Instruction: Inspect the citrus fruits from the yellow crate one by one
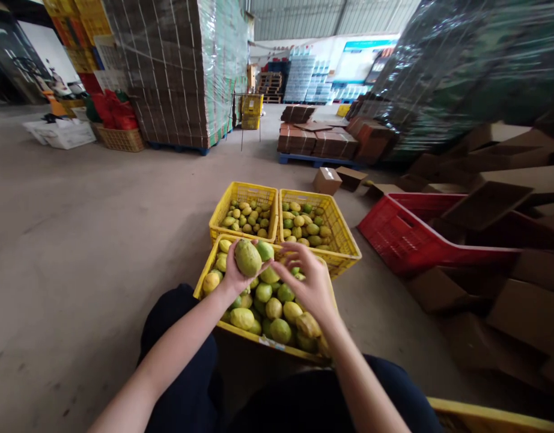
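Note:
My left hand is raised over the near yellow crate, palm up, cradling a large oval green-yellow fruit with a speckled skin. A brighter green fruit shows right behind it; I cannot tell whether it rests on my fingers or in the crate. Just to the right, my right hand hovers with fingers curved and apart, nothing visible in it. Below both hands, the near crate is filled with similar fruits, from green to yellow, some with brown marks.
Two more yellow crates of smaller fruits stand just beyond. A red crate and loose cardboard boxes lie at right. Flattened cartons sit on a blue pallet. Wrapped stacks rise farther back. Another yellow crate edge shows bottom right.

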{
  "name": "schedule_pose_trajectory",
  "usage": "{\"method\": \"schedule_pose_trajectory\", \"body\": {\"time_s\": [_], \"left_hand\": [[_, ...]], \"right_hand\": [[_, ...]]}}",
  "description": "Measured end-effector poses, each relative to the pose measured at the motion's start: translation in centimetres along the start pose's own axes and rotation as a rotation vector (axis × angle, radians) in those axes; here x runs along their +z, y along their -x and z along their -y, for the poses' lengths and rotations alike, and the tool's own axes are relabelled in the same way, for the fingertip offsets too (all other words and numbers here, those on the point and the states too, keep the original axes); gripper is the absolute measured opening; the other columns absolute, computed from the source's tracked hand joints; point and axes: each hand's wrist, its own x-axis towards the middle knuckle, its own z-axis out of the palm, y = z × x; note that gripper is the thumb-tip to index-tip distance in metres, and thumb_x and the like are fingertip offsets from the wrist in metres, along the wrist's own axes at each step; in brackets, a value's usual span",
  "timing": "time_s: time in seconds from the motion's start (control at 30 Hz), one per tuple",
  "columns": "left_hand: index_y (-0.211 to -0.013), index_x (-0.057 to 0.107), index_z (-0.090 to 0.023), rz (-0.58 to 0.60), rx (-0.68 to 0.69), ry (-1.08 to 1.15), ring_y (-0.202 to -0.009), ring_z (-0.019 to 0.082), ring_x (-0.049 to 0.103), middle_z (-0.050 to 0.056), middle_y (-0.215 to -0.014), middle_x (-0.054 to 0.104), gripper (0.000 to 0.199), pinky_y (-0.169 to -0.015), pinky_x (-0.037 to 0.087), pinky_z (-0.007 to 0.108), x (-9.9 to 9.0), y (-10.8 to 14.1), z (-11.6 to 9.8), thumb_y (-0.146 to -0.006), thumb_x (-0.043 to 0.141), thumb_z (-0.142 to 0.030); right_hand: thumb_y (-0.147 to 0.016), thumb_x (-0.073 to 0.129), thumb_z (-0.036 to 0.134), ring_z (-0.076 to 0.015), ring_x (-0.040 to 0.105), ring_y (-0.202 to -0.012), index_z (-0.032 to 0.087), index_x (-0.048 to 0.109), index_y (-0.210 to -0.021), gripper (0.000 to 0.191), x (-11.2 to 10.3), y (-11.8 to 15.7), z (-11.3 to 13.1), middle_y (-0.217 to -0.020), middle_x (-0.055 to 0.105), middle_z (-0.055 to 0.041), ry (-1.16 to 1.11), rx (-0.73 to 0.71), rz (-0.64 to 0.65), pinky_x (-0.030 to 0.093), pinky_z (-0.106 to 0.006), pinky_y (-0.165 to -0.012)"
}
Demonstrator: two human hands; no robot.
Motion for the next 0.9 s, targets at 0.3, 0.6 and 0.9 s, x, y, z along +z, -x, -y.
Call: {"method": "schedule_pose_trajectory", "body": {"time_s": [0.3, 0.6, 0.9], "left_hand": [[-0.103, 0.072, -0.017, 0.108, 0.099, -0.322, -0.108, 0.028, 0.066, 0.008, -0.098, 0.074, 0.033, -0.094, 0.054, 0.037, -1.0, -1.1, 1.8, -0.085, 0.061, -0.042], [-0.13, 0.06, -0.029, 0.094, 0.174, -0.485, -0.104, 0.021, 0.067, 0.005, -0.116, 0.067, 0.058, -0.089, 0.056, 0.033, -0.6, -1.9, 0.9, -0.076, 0.079, -0.025], [-0.104, 0.066, -0.023, 0.197, 0.573, -0.771, -0.125, 0.024, 0.055, 0.007, -0.124, 0.066, 0.064, -0.091, 0.049, 0.025, 0.0, -0.8, 0.5, -0.049, 0.088, 0.0]], "right_hand": [[-0.075, 0.072, 0.05, -0.0307, 0.067, -0.091, 0.018, 0.059, -0.123, 0.059, 5.5, 1.5, -3.5, -0.107, 0.064, -0.0136, 0.138, 0.168, -0.006, 0.058, -0.05, -0.082], [-0.071, 0.076, 0.053, -0.0263, 0.07, -0.084, 0.018, 0.064, -0.11, 0.053, 0.8, 0.4, -3.2, -0.101, 0.071, -0.0097, -0.196, 0.3, -0.079, 0.06, -0.039, -0.073], [-0.075, 0.075, 0.043, -0.0291, 0.062, -0.1, 0.026, 0.06, -0.121, 0.051, -1.7, 0.5, -4.9, -0.112, 0.058, -0.009, 0.262, 0.081, -0.256, 0.056, -0.047, -0.087]]}}
